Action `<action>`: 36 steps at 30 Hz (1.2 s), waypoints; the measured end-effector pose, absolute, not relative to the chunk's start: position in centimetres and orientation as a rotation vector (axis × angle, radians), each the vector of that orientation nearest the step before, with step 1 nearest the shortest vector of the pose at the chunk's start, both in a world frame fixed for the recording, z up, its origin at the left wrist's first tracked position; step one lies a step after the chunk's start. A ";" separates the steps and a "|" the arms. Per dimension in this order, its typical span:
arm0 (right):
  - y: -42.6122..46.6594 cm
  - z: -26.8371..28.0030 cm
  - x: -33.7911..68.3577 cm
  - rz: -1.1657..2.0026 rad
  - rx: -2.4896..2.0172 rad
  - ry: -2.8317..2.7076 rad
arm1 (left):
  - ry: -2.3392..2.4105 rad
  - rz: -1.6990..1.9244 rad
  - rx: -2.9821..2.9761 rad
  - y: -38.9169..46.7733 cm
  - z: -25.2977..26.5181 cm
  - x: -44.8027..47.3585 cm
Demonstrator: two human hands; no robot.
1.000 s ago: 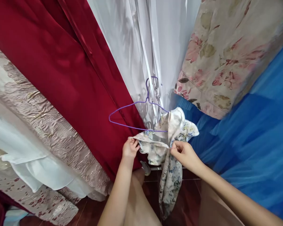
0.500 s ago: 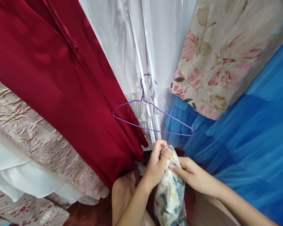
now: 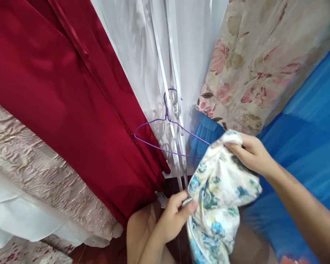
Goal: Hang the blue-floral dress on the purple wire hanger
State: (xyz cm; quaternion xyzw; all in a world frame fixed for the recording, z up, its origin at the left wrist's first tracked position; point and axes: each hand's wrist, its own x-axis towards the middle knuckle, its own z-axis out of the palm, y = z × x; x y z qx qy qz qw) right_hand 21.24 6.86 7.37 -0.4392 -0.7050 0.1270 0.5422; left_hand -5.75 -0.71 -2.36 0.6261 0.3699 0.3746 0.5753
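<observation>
While left hand (image 3: 174, 217) pinches left edge of floral garment (image 3: 218, 183), right hand (image 3: 250, 152) pinches its upper part, in front of purple hanger (image 3: 166, 116). Little open room: red drape (image 3: 82, 110) on left, blue tulle (image 3: 297, 157) on right. Hanger's right end hidden behind garment, whose bottom is cut off. Dark reddish floor (image 3: 101, 253) beneath.

Soft light brightens the white fabric (image 3: 196, 55) behind the purple hanger (image 3: 166, 114); the floor (image 3: 171, 186) beneath it lies dim. Rightward of it, the garment (image 3: 217, 189) blurs slightly along its far edge.
</observation>
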 end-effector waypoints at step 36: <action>6.5 4.7 20.6 0.796 -1.126 -1.394 | 1.403 1.462 1.929 14.5 6.9 -19.1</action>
